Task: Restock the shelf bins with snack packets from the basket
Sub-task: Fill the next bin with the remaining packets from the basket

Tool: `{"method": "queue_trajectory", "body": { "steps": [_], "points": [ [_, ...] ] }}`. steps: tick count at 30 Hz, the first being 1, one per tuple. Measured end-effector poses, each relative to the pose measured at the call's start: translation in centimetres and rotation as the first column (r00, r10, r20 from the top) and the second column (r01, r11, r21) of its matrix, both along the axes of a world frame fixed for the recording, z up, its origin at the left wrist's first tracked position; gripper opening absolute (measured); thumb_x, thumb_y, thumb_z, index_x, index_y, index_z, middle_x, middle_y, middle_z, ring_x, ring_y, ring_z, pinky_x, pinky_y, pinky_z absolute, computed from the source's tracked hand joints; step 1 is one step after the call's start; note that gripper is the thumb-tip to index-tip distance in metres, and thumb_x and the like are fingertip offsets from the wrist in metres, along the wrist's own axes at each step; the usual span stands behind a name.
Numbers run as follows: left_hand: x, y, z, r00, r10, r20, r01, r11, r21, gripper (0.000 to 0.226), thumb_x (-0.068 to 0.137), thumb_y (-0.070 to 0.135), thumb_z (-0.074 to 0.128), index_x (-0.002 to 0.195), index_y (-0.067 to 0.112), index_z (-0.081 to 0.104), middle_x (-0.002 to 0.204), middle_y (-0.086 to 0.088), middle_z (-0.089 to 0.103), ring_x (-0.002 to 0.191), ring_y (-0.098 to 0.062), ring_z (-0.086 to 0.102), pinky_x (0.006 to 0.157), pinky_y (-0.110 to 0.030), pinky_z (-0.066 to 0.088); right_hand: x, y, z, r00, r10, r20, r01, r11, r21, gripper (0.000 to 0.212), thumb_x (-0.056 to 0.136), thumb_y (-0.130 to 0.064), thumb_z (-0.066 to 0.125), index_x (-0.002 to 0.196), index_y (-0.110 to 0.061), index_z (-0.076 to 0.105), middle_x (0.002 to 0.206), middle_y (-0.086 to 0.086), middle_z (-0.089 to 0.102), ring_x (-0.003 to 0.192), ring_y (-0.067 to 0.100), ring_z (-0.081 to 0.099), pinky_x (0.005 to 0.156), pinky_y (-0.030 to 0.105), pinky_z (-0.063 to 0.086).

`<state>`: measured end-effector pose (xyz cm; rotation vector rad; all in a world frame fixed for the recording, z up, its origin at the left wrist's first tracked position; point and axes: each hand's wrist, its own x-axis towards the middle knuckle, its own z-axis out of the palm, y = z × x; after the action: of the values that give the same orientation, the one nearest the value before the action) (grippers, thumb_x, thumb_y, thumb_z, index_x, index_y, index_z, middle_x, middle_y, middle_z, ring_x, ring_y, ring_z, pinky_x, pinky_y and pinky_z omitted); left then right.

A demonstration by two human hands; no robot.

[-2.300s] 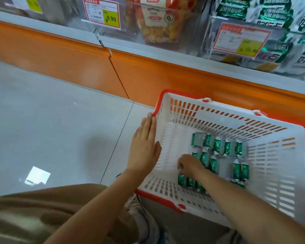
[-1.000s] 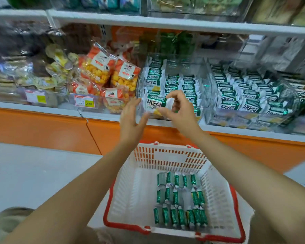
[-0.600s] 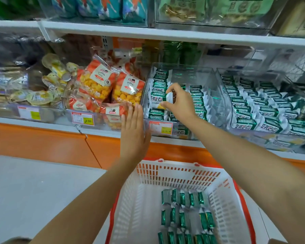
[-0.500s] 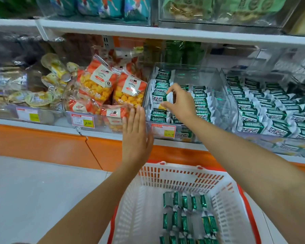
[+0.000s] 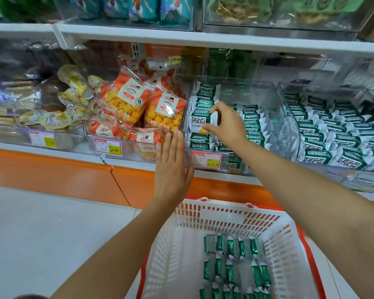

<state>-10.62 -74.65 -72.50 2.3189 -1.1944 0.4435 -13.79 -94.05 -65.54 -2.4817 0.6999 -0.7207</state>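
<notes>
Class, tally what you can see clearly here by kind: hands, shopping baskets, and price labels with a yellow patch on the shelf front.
Hands: 2, left hand and right hand, which pinches a snack packet
Shopping basket: 1
Price labels: 3
Total: 6

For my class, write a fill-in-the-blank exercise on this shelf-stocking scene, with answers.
The right hand holds a packet in the clear ___.
The left hand, fingers straight, holds ___.
The basket has a ___ rim.
The tag below the orange bags reads ___.
Answers: bin; nothing; red; 9.90.
</notes>
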Motion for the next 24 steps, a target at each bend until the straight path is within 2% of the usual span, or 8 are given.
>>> {"method": "queue_trajectory", "body": {
  "steps": [2, 6, 11, 15, 17, 20, 22, 24],
  "points": [
    [-0.1, 0.2, 0.5, 1.000, 0.004, -0.010, -0.004, 1.000, 0.024, 0.069, 0.098, 0.034, 0.030, 0.156, 0.004, 0.008, 0.164, -0.009, 0.009, 0.152, -0.022, -0.001, 0.124, -0.045, 0.002, -0.8, 0.3, 0.4, 1.000, 0.009, -0.016, -0.009, 1.000, 0.009, 0.053, 0.077, -0.039, 0.080, 0.119, -0.023, 0.051, 0.117, 0.002, 0.059, 0.099, 0.022, 0.058, 0.074, 0.034, 0.048],
    [-0.9, 1.0, 1.7, 1.000, 0.012, -0.021, -0.010, 0.996, 0.093, 0.070, 0.096, 0.032, 0.033, 0.156, 0.003, 0.009, 0.164, -0.010, 0.009, 0.152, -0.024, 0.000, 0.124, -0.047, 0.005, -2.8, 1.5, 1.6, 1.000, 0.002, 0.001, -0.002, 1.000, 0.019, 0.061, 0.076, -0.039, 0.080, 0.127, -0.024, 0.049, 0.122, 0.003, 0.055, 0.097, 0.020, 0.057, 0.077, 0.037, 0.051],
    [-3.0, 3.0, 2.3, 1.000, 0.003, -0.016, -0.002, 0.998, 0.068, 0.066, 0.091, 0.025, 0.045, 0.150, 0.001, 0.030, 0.158, -0.016, 0.029, 0.148, -0.031, 0.022, 0.122, -0.048, 0.015, -6.3, 4.5, 2.0, 0.984, 0.138, 0.115, -0.143, 0.989, 0.038, 0.036, 0.084, -0.027, 0.074, 0.116, -0.021, 0.058, 0.098, -0.004, 0.051, 0.074, 0.015, 0.052, 0.072, 0.036, 0.051],
    [-4.7, 4.9, 0.9, 1.000, -0.008, -0.015, 0.008, 0.998, 0.060, 0.061, 0.084, 0.015, 0.056, 0.142, 0.001, 0.043, 0.149, -0.018, 0.042, 0.140, -0.035, 0.035, 0.119, -0.049, 0.023, -9.3, 8.0, 0.4, 0.940, 0.290, 0.177, -0.312, 0.944, 0.107, 0.020, 0.086, -0.017, 0.071, 0.105, -0.019, 0.064, 0.091, -0.001, 0.057, 0.071, 0.009, 0.052, 0.066, 0.018, 0.043],
    [-5.7, 5.9, -0.5, 0.999, -0.015, -0.041, 0.017, 0.998, 0.058, 0.058, 0.083, 0.012, 0.061, 0.138, 0.002, 0.048, 0.146, -0.018, 0.046, 0.135, -0.036, 0.040, 0.113, -0.053, 0.032, -10.6, 9.8, -1.3, 0.934, 0.330, 0.138, -0.347, 0.930, 0.123, 0.014, 0.087, -0.017, 0.070, 0.100, -0.020, 0.066, 0.087, -0.003, 0.059, 0.069, 0.003, 0.051, 0.064, 0.012, 0.040],
    [-6.4, 7.6, -3.3, 0.996, -0.008, -0.084, 0.018, 0.992, 0.127, 0.057, 0.078, 0.010, 0.074, 0.131, 0.002, 0.055, 0.139, -0.020, 0.052, 0.126, -0.039, 0.049, 0.104, -0.057, 0.041, -12.1, 11.4, -5.6, 0.934, 0.357, 0.033, -0.356, 0.912, 0.204, 0.008, 0.087, -0.018, 0.071, 0.094, -0.018, 0.068, 0.084, -0.005, 0.062, 0.072, 0.007, 0.056, 0.066, 0.019, 0.046],
    [-6.7, 8.7, -5.2, 0.991, -0.002, -0.133, 0.032, 0.975, 0.221, 0.054, 0.083, 0.015, 0.072, 0.133, 0.003, 0.054, 0.142, -0.019, 0.050, 0.128, -0.040, 0.049, 0.107, -0.056, 0.038, -13.0, 12.0, -9.0, 0.932, 0.350, -0.097, -0.319, 0.917, 0.238, 0.006, 0.088, -0.020, 0.070, 0.093, -0.020, 0.067, 0.087, -0.006, 0.064, 0.075, 0.007, 0.058, 0.068, 0.021, 0.048],
    [-6.9, 9.6, -6.9, 0.975, 0.034, -0.222, 0.047, 0.936, 0.350, 0.057, 0.095, 0.025, 0.059, 0.145, 0.006, 0.041, 0.154, -0.015, 0.036, 0.142, -0.034, 0.033, 0.118, -0.051, 0.022, -14.1, 12.5, -12.2, 0.906, 0.356, -0.231, -0.289, 0.916, 0.278, 0.004, 0.090, -0.021, 0.067, 0.093, -0.021, 0.066, 0.090, -0.008, 0.062, 0.074, 0.002, 0.055, 0.066, 0.018, 0.043]
  ]
}}
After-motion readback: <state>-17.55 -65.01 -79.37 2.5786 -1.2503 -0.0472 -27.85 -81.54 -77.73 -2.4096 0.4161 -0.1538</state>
